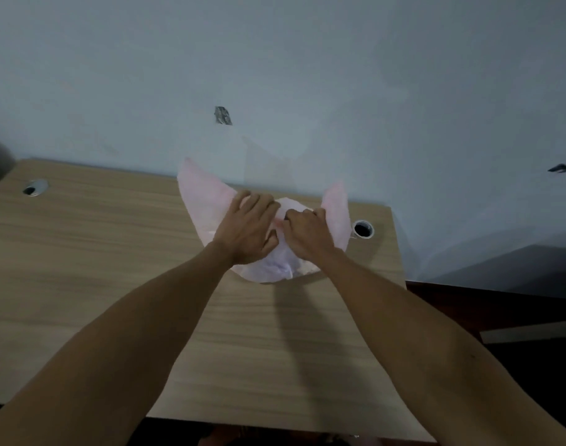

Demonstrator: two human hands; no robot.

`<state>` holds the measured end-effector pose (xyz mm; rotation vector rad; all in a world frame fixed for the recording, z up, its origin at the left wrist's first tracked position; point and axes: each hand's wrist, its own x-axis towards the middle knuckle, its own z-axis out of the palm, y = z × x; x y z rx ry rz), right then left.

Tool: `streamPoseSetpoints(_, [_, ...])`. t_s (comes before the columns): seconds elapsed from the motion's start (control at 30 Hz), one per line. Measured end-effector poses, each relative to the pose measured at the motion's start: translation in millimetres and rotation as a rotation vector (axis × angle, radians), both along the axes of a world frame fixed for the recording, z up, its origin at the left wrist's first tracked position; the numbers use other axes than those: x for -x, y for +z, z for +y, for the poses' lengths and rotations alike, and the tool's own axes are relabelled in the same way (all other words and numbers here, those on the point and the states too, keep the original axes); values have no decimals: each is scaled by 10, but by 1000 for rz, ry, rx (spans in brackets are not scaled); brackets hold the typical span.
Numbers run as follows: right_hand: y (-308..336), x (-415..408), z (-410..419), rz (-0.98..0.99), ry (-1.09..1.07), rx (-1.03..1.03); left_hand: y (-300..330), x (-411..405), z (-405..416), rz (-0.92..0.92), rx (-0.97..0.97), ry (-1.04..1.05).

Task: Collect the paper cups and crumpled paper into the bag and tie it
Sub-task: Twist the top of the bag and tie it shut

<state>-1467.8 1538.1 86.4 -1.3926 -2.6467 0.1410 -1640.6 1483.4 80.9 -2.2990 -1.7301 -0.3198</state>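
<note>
A pale wall (307, 59) fills the top of the view; below it a wooden desk (98, 268) is seen, w/ two round cable holes, one far left (35, 187) and one at the right (363, 229) just beside the bag.

The pink plastic bag (268, 268) is set on the desk near its back edge, approx. centre-right. Its body is bulged beneath the hands; contents can't be made out through the plastic, and no loose cups or paper are seen on the desk, so collecting is judged done and tying is judged the step in hand. Two flaps are raised like ears: a big one at left (201, 201), a smaller one at right (336, 214).

The left hand (247, 228) is laid over the bag's mouth w/ fingers bent onto the plastic; whether a true grip is held can't be told, as the thumb side is hidden. The right hand (305, 235) is curled tight, w/ plastic pinched at the middle where the hands meet.

Risks from here, as judged:
- A flap could be let slip if thin plastic is pinched too lightly, so the knot would be lost.
- The film could be torn if pulled hard vs. a bulky load.
- The bag could be tipped or dragged toward the back edge, since it isn't steadied otherwise.
- Air trapped inside could leave the knot loose.
</note>
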Motion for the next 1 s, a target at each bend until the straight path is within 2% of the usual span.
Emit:
streamPoseSetpoints(0.07, [24, -2, 121, 121, -48, 306, -79, -19, -16, 38, -49, -62])
streamPoseSetpoints(0.1, [34, -3, 139, 201, -74, 386, -96, -38, -11, 18, -51, -41])
streamPoseSetpoints(0.13, [32, -16, 134, 214, -62, 349, -104, -49, 4, -17, -27, -1])
streamPoseSetpoints(0.23, [-147, -114, 40, -29, 98, -279, -95, -83, 95, -147, 118, 98])
streamPoseSetpoints(0.27, [-195, -138, -28, -52, 145, -367, -65, -98, 140, -153, 174, 127])
streamPoseSetpoints(0.33, [-300, -156, -166, -23, 171, -393, -10, -124, 245, -143, 304, 188])
streamPoseSetpoints(0.43, [-362, -126, -200, -25, 53, -309, -12, -153, 299, -173, 387, 211])
streamPoseSetpoints(0.5, [-315, -83, -97, -5, 58, -149, -26, -126, 218, -120, 313, 156])
streamPoseSetpoints(0.57, [-246, -73, 29, 41, 97, 109, -68, -77, 110, -36, 155, 36])
streamPoseSetpoints(0.63, [-197, -81, 134, 177, 57, 342, -159, -26, 54, 39, 64, -106])
streamPoseSetpoints(0.7, [-179, -85, 174, 302, -30, 422, -245, -16, 55, 83, 70, -155])
streamPoseSetpoints(0.73, [-189, -84, 180, 301, -29, 428, -276, -26, 63, 98, 88, -151])
streamPoseSetpoints(0.8, [-163, -127, 179, 137, 64, 408, -322, -44, 96, 96, 134, -132])
streamPoseSetpoints(0.9, [-57, -314, 277, -326, 203, 162, -337, -61, 147, 53, 206, -105])
streamPoseSetpoints(0.97, [22, -462, 397, -551, 190, 22, -330, -74, 192, 31, 249, -73])
streamPoseSetpoints(1.0, [79, -524, 453, -614, 151, 19, -335, -88, 217, 41, 278, -49])
